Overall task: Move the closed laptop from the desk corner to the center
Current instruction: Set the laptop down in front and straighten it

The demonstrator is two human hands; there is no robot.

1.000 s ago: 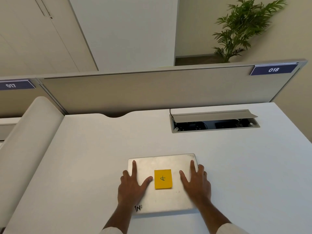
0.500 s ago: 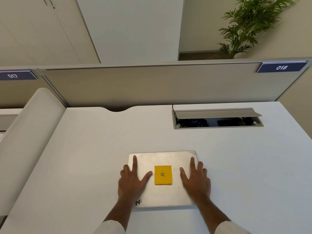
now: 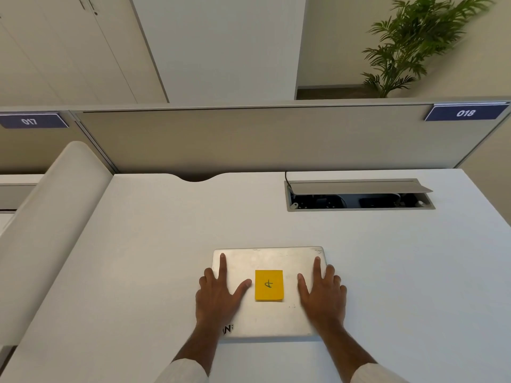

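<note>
Soft, even light falls on my white desk top (image 3: 138, 272); no hard shadows, only a thin dark line under the near edge of the closed silver laptop (image 3: 271, 322). Its lid shows a dull sheen. Beyond it, the partition bows at the edges, and the green potted palm (image 3: 414, 42) blurs.

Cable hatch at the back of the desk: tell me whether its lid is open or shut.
Open. The cable hatch has its grey lid propped up, showing the dark recess with sockets and cables beneath it.
</note>
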